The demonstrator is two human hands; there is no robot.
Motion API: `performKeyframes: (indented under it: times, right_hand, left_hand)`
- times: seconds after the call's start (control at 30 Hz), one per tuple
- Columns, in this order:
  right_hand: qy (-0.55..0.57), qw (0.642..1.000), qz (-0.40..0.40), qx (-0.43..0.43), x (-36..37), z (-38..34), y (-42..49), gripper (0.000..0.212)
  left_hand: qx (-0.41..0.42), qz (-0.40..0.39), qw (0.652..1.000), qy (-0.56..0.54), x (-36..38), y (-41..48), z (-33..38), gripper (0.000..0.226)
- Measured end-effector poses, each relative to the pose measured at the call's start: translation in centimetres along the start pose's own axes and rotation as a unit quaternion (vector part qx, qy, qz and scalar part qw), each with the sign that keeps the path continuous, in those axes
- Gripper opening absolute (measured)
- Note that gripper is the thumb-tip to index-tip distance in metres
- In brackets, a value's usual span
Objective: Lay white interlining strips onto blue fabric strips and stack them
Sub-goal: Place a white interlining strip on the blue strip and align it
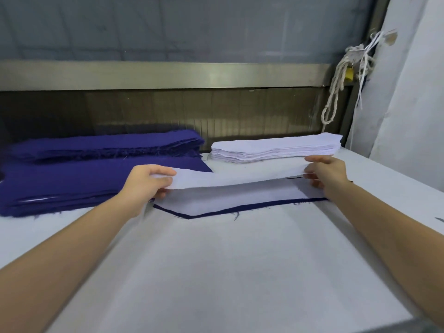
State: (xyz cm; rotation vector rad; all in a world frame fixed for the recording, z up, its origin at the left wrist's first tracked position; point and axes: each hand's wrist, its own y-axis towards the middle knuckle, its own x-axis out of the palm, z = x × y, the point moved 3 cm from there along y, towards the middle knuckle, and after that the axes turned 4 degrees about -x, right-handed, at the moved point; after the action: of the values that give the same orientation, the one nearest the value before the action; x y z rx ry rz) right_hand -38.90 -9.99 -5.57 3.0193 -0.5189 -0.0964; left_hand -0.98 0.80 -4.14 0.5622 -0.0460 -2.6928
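1. Now both hands hold one long white interlining strip (240,176) stretched crosswise between them, over the middle of the white-covered work table (228,272).
2. The left hand (146,181) pinches the strip's left end, with the thumb on top and the fingers curled underneath.
3. The right hand (328,175) pinches the right end the same way, thumb above the cloth and fingers below it.
4. The held strip sags a little in its middle and hangs just above a paired piece lying flat on the table.
5. That piece is a white layer (228,200) resting on a dark blue fabric strip (240,209). Only a narrow blue border shows along the near edge and the angled left end.
6. Whether more pairs lie stacked under it cannot be told.
7. To the left sits a broad pile of dark blue fabric (72,183), with a smaller bundle of blue strips (108,146) lying on its far part.
8. Just beyond the right hand, beside the blue pile, a neat stack of white interlining strips (276,149) rests at the table's far edge.
9. Behind the table runs a grey metal frame (168,74).
10. At the right rear a knotted off-white rope (336,92) hangs down, and a pale cloth (408,92) hangs at the far right.
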Motion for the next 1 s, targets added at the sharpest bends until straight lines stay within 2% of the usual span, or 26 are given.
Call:
performKeyframes:
  times: [0.2, 0.33, 0.43, 0.67, 1.0]
  right_hand:
    - [-0.107, 0.993, -0.034, -0.023, -1.8, 0.0, -0.6, 0.028]
    - [-0.19, 0.98, -0.022, -0.05, -2.9, 0.0, -0.1, 0.012]
    - [-0.222, 0.972, -0.011, -0.074, -3.3, 0.1, 0.2, 0.006]
    - [-0.2, 0.977, -0.026, -0.063, -3.8, 0.5, 0.6, 0.028]
    - [-0.313, 0.942, -0.016, -0.121, -3.9, 0.0, 0.6, 0.029]
  left_hand:
    - [0.046, 0.004, 0.996, 0.08, 0.3, -0.8, -1.2, 0.023]
    - [0.093, 0.0, 0.982, 0.167, 0.8, -1.5, -1.0, 0.02]
    - [0.104, 0.004, 0.977, 0.187, 0.9, -1.8, -0.9, 0.019]
    - [0.112, -0.004, 0.976, 0.189, 0.7, -1.8, -1.1, 0.02]
    - [0.135, 0.018, 0.965, 0.222, 0.8, -1.8, -1.2, 0.018]
